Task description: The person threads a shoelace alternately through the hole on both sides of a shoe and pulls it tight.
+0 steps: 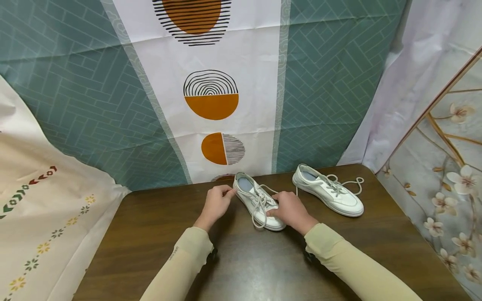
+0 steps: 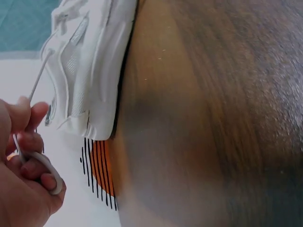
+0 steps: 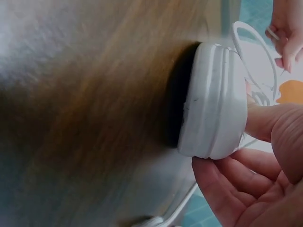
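Note:
A white lace-up shoe [image 1: 274, 224] lies on the table between the two hands, its toe pointing toward the lower right. My left hand [image 1: 216, 203] pinches a white shoelace [image 2: 40, 76] beside the shoe's heel. In the left wrist view that lace runs taut from the shoe to the fingertips, and its loose end curls round below the fingers. At the toe end, my right hand [image 1: 293, 210] grips the shoe, thumb over the upper and fingers along the far side. Loose lace loops hang over the shoe's tongue and side.
A second white shoe [image 1: 333, 196] stands at the right rear, its lace trailing loose. The brown wooden table [image 1: 158, 242] ends at a patterned cloth [image 1: 248, 96] hanging behind. Floral cloth [image 1: 448, 209] borders the right side, and cream cloth [image 1: 41, 200] the left.

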Action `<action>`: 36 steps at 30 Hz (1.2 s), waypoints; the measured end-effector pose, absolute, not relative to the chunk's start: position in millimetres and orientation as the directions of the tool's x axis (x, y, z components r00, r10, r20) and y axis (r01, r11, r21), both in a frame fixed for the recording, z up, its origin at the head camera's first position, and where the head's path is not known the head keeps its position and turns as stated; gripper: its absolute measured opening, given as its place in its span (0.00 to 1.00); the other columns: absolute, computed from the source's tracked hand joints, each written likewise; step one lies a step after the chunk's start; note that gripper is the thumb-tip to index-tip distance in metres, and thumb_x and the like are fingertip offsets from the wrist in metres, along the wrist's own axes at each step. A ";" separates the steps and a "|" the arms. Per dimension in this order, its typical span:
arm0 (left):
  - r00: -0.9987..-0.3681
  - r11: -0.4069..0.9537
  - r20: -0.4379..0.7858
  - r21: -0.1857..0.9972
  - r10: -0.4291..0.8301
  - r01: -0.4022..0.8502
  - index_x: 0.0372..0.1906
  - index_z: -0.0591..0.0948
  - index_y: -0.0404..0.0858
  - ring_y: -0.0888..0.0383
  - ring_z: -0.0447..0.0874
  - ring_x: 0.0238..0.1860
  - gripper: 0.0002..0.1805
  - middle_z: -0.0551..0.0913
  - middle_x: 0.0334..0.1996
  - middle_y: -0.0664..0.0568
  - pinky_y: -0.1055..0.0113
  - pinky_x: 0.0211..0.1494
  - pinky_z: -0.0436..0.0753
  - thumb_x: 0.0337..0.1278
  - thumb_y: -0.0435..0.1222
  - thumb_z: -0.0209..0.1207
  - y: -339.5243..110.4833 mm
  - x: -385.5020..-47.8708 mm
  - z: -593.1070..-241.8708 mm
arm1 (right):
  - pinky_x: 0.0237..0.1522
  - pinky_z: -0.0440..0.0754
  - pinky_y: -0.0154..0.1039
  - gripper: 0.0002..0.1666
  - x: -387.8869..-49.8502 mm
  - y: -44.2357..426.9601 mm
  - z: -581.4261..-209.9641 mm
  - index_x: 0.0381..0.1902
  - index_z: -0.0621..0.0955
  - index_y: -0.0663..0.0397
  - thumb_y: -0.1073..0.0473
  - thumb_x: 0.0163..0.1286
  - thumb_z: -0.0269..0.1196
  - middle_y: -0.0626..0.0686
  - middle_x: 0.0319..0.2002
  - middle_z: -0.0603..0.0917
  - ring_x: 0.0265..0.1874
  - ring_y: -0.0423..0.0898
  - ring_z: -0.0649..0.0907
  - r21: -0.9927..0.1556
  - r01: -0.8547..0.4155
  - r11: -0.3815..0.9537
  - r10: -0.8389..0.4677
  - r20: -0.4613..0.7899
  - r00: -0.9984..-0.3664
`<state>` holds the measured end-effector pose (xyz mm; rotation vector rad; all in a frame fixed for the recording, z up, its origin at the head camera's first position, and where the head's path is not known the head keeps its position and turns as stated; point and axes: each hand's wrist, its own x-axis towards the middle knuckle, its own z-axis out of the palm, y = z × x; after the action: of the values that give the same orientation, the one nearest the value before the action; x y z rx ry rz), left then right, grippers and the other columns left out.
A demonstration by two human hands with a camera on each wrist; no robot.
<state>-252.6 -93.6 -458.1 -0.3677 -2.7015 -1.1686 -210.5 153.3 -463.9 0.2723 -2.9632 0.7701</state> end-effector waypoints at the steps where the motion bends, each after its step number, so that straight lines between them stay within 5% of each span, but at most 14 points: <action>1: -0.956 0.654 0.265 0.703 0.124 0.279 0.27 0.85 0.45 0.59 0.69 0.21 0.10 0.75 0.16 0.55 0.68 0.24 0.69 0.60 0.43 0.59 -95.2 -253.1 -457.7 | 0.38 0.79 0.43 0.33 -211.0 153.4 -463.3 0.44 0.85 0.54 0.43 0.41 0.76 0.50 0.36 0.87 0.35 0.46 0.83 -0.472 -0.187 0.862 -0.153 0.110 -0.982; 8: -0.983 0.449 0.161 0.887 -0.084 0.106 0.29 0.83 0.40 0.58 0.68 0.27 0.14 0.77 0.25 0.52 0.67 0.30 0.68 0.63 0.44 0.55 -108.4 -255.8 -454.8 | 0.28 0.74 0.38 0.23 -214.2 152.8 -463.1 0.36 0.86 0.51 0.47 0.42 0.76 0.45 0.26 0.84 0.24 0.41 0.77 -0.457 -0.201 0.866 -0.173 0.104 -0.980; 12: -0.999 0.007 -0.010 1.000 -0.049 -0.010 0.37 0.77 0.31 0.51 0.78 0.40 0.17 0.81 0.39 0.44 0.63 0.47 0.79 0.69 0.43 0.47 -114.4 -259.6 -452.7 | 0.28 0.75 0.39 0.23 -214.4 152.5 -464.1 0.36 0.86 0.52 0.48 0.42 0.76 0.46 0.26 0.84 0.25 0.42 0.77 -0.457 -0.197 0.868 -0.165 0.110 -0.980; 16: -0.994 -0.432 -0.089 0.896 0.056 -0.104 0.36 0.70 0.34 0.46 0.79 0.54 0.18 0.81 0.47 0.41 0.52 0.63 0.71 0.71 0.44 0.39 -116.3 -261.3 -448.1 | 0.32 0.77 0.41 0.26 -214.7 152.0 -464.3 0.38 0.86 0.52 0.46 0.41 0.76 0.47 0.29 0.86 0.28 0.43 0.79 -0.459 -0.191 0.868 -0.156 0.112 -0.981; 21: -0.984 -0.629 -0.114 0.757 0.138 -0.176 0.30 0.66 0.40 0.56 0.76 0.28 0.18 0.70 0.25 0.50 0.55 0.54 0.79 0.72 0.45 0.35 -114.0 -260.4 -441.0 | 0.34 0.78 0.41 0.31 -215.1 151.5 -464.1 0.42 0.85 0.53 0.44 0.41 0.76 0.49 0.34 0.87 0.30 0.43 0.80 -0.473 -0.179 0.863 -0.151 0.097 -0.984; 24: -0.979 -0.443 -0.106 0.880 0.172 -0.173 0.31 0.64 0.39 0.58 0.61 0.18 0.16 0.62 0.21 0.52 0.66 0.31 0.78 0.73 0.45 0.37 -110.3 -255.7 -436.4 | 0.34 0.77 0.41 0.32 -214.8 151.9 -463.3 0.43 0.85 0.53 0.43 0.41 0.76 0.48 0.34 0.87 0.30 0.43 0.80 -0.474 -0.175 0.863 -0.151 0.089 -0.985; 27: -0.983 0.064 -0.007 0.998 0.184 0.005 0.35 0.66 0.39 0.54 0.70 0.20 0.12 0.69 0.22 0.47 0.66 0.26 0.70 0.71 0.44 0.44 -105.1 -250.9 -439.2 | 0.35 0.78 0.41 0.32 -214.2 153.3 -462.5 0.44 0.85 0.53 0.43 0.41 0.76 0.49 0.35 0.87 0.31 0.43 0.80 -0.474 -0.173 0.863 -0.150 0.087 -0.985; 29: -0.973 0.424 0.055 0.894 0.223 0.147 0.42 0.70 0.41 0.52 0.77 0.24 0.11 0.77 0.27 0.46 0.65 0.30 0.74 0.69 0.45 0.48 -100.9 -247.7 -443.7 | 0.36 0.78 0.42 0.32 -214.2 154.5 -463.0 0.44 0.85 0.53 0.43 0.41 0.76 0.49 0.36 0.87 0.32 0.44 0.81 -0.471 -0.171 0.865 -0.149 0.083 -0.985; 31: -0.951 0.646 0.086 0.716 0.296 0.266 0.45 0.74 0.45 0.56 0.81 0.31 0.11 0.82 0.31 0.48 0.66 0.35 0.76 0.67 0.46 0.50 -97.3 -247.1 -450.0 | 0.36 0.78 0.42 0.32 -214.3 155.5 -464.0 0.44 0.85 0.52 0.43 0.41 0.76 0.49 0.36 0.87 0.32 0.44 0.81 -0.470 -0.167 0.867 -0.147 0.080 -0.986; 36: -0.900 0.746 0.063 0.537 0.431 0.394 0.39 0.83 0.46 0.64 0.72 0.26 0.14 0.80 0.25 0.56 0.68 0.32 0.73 0.65 0.49 0.52 -97.9 -247.1 -458.7 | 0.35 0.78 0.41 0.31 -214.3 154.4 -465.4 0.44 0.85 0.51 0.43 0.42 0.75 0.48 0.35 0.87 0.31 0.43 0.80 -0.476 -0.164 0.864 -0.149 0.070 -0.986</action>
<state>-247.1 -97.9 -458.7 -0.7089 -2.9958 -0.8984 -214.3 154.4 -465.4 0.2517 -3.0034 0.7713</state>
